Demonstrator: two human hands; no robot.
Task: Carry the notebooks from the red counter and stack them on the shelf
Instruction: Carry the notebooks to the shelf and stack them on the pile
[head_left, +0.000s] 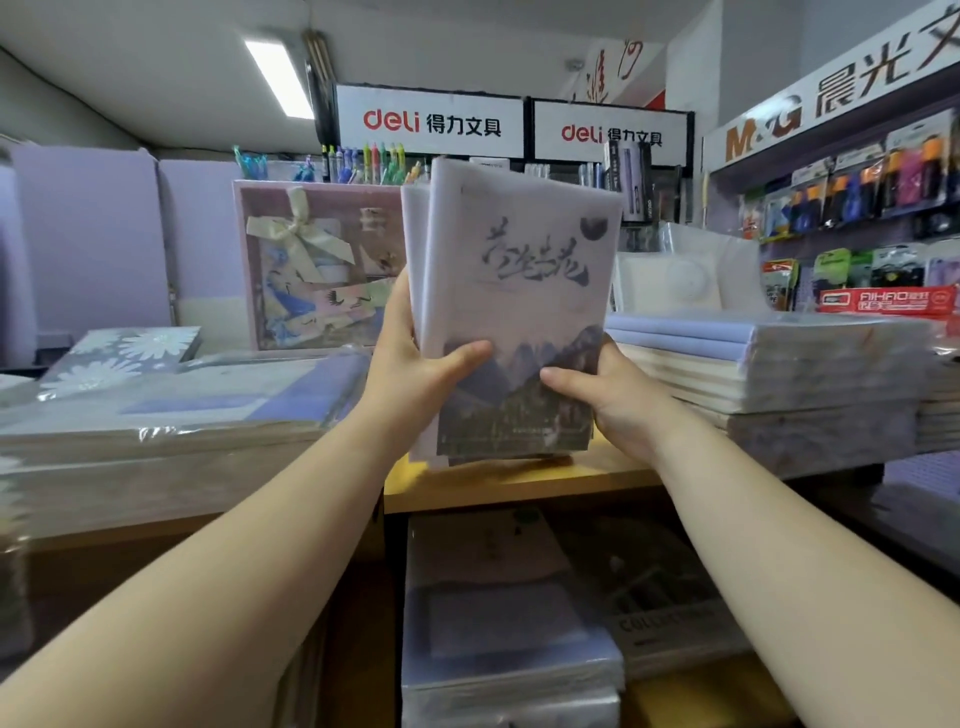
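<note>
Both hands clamp a small bundle of wrapped notebooks (511, 312) upright: left hand (415, 364) with thumb across the cover and fingers curled behind, right hand (613, 395) pinching the lower right corner. The bundle's bottom edge hovers just above the wooden shelf (519, 483), between wrapped stacks (779, 374). Best tilt it flat and square the edges before letting go. A gift box (311, 270) stands behind.

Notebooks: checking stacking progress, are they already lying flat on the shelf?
No, both hands hold the notebooks upright above the shelf.
</note>
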